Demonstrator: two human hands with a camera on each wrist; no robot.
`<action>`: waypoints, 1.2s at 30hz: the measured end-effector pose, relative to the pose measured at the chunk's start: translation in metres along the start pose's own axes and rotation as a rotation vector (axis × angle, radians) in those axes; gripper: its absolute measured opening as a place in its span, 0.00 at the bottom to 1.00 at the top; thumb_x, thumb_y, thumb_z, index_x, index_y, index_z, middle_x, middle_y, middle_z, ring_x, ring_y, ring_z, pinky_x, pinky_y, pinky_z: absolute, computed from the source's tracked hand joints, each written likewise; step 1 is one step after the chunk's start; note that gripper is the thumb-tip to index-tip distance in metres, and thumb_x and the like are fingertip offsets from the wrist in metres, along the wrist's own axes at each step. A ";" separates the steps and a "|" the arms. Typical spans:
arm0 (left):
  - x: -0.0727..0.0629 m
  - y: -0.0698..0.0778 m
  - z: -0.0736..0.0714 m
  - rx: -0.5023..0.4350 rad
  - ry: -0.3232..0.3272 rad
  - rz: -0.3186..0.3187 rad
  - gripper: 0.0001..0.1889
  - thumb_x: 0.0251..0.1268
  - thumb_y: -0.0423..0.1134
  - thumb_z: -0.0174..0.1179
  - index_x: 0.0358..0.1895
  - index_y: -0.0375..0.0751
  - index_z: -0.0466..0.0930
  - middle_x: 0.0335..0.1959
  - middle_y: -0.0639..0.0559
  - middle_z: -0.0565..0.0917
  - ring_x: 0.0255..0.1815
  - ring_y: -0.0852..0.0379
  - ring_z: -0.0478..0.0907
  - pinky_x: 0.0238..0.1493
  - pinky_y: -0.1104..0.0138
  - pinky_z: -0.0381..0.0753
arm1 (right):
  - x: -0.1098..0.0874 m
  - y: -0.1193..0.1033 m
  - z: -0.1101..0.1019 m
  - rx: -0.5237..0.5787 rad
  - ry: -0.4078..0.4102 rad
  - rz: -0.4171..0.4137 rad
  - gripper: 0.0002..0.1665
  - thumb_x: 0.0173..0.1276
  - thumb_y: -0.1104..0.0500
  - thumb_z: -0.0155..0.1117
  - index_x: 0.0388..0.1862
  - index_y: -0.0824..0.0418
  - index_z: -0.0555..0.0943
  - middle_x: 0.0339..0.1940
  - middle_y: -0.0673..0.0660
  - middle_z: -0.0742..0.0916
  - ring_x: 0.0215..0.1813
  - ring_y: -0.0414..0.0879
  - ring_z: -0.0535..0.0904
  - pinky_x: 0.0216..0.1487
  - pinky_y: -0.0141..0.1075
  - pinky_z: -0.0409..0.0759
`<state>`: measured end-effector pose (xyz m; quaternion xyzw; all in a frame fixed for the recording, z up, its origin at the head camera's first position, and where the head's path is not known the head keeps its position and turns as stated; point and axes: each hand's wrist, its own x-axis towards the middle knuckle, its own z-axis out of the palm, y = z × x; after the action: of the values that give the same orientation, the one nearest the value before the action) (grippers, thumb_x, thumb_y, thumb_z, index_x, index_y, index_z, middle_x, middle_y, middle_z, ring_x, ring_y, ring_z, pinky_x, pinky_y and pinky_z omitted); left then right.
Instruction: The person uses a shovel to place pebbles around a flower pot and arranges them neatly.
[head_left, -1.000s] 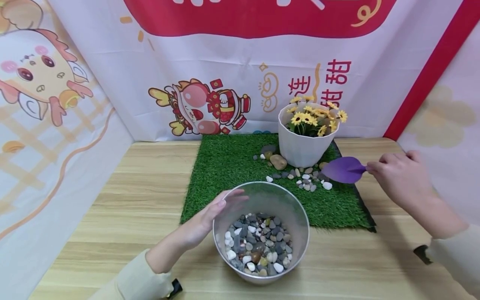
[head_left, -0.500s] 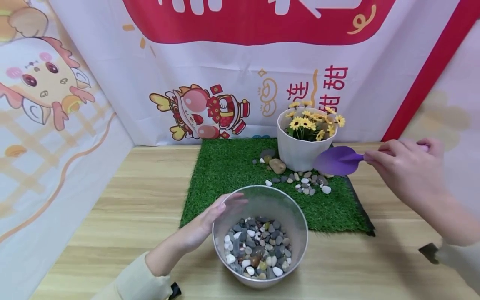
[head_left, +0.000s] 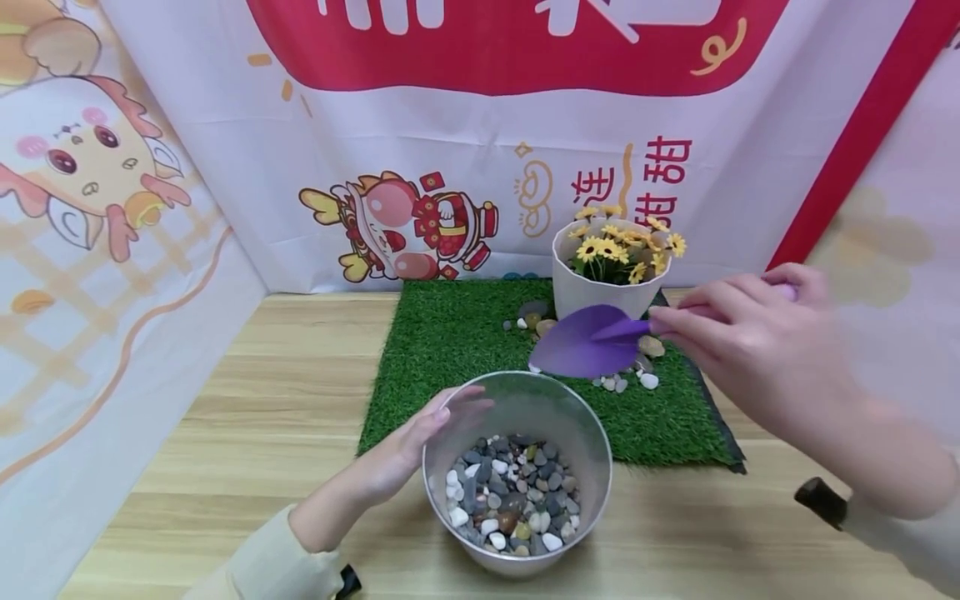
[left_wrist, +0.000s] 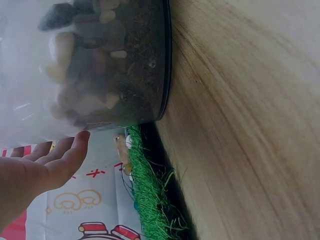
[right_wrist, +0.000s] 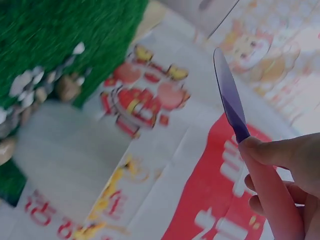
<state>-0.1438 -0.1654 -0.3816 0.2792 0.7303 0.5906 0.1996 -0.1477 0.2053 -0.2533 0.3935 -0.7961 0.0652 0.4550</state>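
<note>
In the head view my right hand (head_left: 757, 350) grips a garden trowel (head_left: 588, 343) by its handle, the purple blade pointing left above the pebbles on the mat. The right wrist view has the trowel (right_wrist: 231, 97) nearly edge-on, with a pink handle (right_wrist: 275, 195) inside the curled fingers. My left hand (head_left: 401, 454) lies against the left outer side of a see-through bucket (head_left: 517, 562), fingers extended along the wall. Inside are many mixed pebbles (head_left: 517, 496); dark soil-like matter (left_wrist: 142, 65) shows low through the wall in the left wrist view.
Behind the bucket lies a green turf mat (head_left: 442, 350). A white flowerpot (head_left: 581, 296) with yellow flowers (head_left: 611, 250) stands at its back right, loose stones (head_left: 611, 383) around it. A printed cloth (head_left: 450, 125) hangs behind the wooden table (head_left: 247, 425).
My right hand has carried the trowel leftward, from beside the flowerpot's right to in front of it, after a slight lift. The left hand stays at the bucket.
</note>
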 end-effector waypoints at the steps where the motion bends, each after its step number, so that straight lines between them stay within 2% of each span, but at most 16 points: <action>1: 0.000 0.000 0.000 0.005 0.002 0.001 0.30 0.85 0.50 0.26 0.81 0.38 0.51 0.78 0.39 0.64 0.78 0.40 0.59 0.78 0.41 0.47 | 0.002 -0.004 0.002 0.013 0.006 -0.010 0.27 0.84 0.46 0.48 0.42 0.56 0.92 0.32 0.58 0.88 0.34 0.58 0.84 0.42 0.61 0.67; 5: 0.000 0.000 -0.002 0.016 0.010 -0.011 0.31 0.85 0.51 0.26 0.81 0.40 0.51 0.78 0.39 0.63 0.78 0.40 0.59 0.78 0.40 0.47 | 0.010 -0.019 0.009 0.043 -0.031 -0.046 0.28 0.85 0.45 0.47 0.41 0.55 0.92 0.32 0.55 0.89 0.36 0.56 0.84 0.44 0.60 0.70; 10: -0.002 0.001 -0.002 -0.003 0.013 -0.051 0.32 0.84 0.53 0.27 0.82 0.41 0.50 0.79 0.39 0.62 0.78 0.39 0.59 0.77 0.40 0.48 | 0.012 -0.041 0.019 0.067 -0.136 -0.101 0.18 0.76 0.52 0.54 0.42 0.56 0.91 0.34 0.54 0.88 0.38 0.54 0.83 0.46 0.59 0.71; 12: -0.003 0.001 -0.001 -0.010 0.012 -0.054 0.32 0.84 0.53 0.27 0.82 0.41 0.50 0.79 0.40 0.62 0.78 0.40 0.60 0.77 0.41 0.49 | 0.013 -0.048 0.023 0.044 -0.167 -0.137 0.16 0.70 0.57 0.55 0.42 0.58 0.90 0.35 0.55 0.88 0.38 0.54 0.81 0.44 0.56 0.72; 14: -0.003 0.000 -0.001 -0.007 0.013 -0.050 0.31 0.84 0.52 0.27 0.82 0.41 0.50 0.79 0.40 0.62 0.78 0.41 0.60 0.78 0.42 0.49 | 0.013 -0.055 0.027 0.013 -0.191 -0.168 0.15 0.69 0.60 0.56 0.41 0.60 0.90 0.35 0.56 0.87 0.39 0.54 0.79 0.42 0.53 0.71; 18: -0.002 0.000 -0.002 -0.004 0.011 -0.029 0.31 0.85 0.52 0.27 0.81 0.40 0.51 0.78 0.40 0.63 0.78 0.40 0.60 0.78 0.42 0.48 | 0.015 -0.065 0.033 -0.079 -0.252 -0.222 0.11 0.58 0.69 0.69 0.40 0.62 0.91 0.34 0.57 0.84 0.37 0.54 0.76 0.42 0.48 0.71; 21: -0.002 -0.001 -0.002 -0.012 0.005 -0.016 0.31 0.85 0.52 0.27 0.81 0.39 0.51 0.78 0.38 0.63 0.78 0.40 0.60 0.78 0.42 0.48 | 0.017 -0.073 0.037 -0.143 -0.322 -0.242 0.14 0.52 0.68 0.78 0.39 0.61 0.91 0.32 0.56 0.84 0.35 0.53 0.73 0.42 0.46 0.70; 23: -0.001 -0.001 -0.001 -0.023 -0.005 -0.012 0.31 0.85 0.52 0.27 0.81 0.38 0.50 0.78 0.37 0.63 0.78 0.39 0.59 0.78 0.42 0.48 | 0.018 -0.078 0.040 -0.182 -0.369 -0.249 0.13 0.51 0.66 0.81 0.38 0.60 0.92 0.31 0.56 0.84 0.35 0.52 0.72 0.42 0.45 0.69; 31: -0.003 -0.001 0.002 -0.028 -0.009 -0.022 0.31 0.85 0.51 0.26 0.81 0.39 0.50 0.78 0.38 0.64 0.78 0.40 0.61 0.78 0.42 0.50 | 0.020 -0.099 0.049 -0.310 -0.496 -0.331 0.07 0.54 0.58 0.80 0.29 0.59 0.89 0.26 0.56 0.83 0.30 0.49 0.71 0.41 0.43 0.71; 36: -0.001 -0.001 0.000 -0.027 -0.008 -0.002 0.31 0.85 0.51 0.26 0.81 0.38 0.50 0.78 0.37 0.63 0.78 0.39 0.60 0.78 0.41 0.48 | 0.021 -0.103 0.053 -0.270 -0.633 -0.367 0.08 0.56 0.52 0.79 0.30 0.54 0.90 0.24 0.53 0.83 0.28 0.46 0.74 0.36 0.39 0.71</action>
<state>-0.1433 -0.1657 -0.3828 0.2782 0.7219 0.5990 0.2067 -0.1180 0.0986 -0.2940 0.4665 -0.8150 -0.2475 0.2386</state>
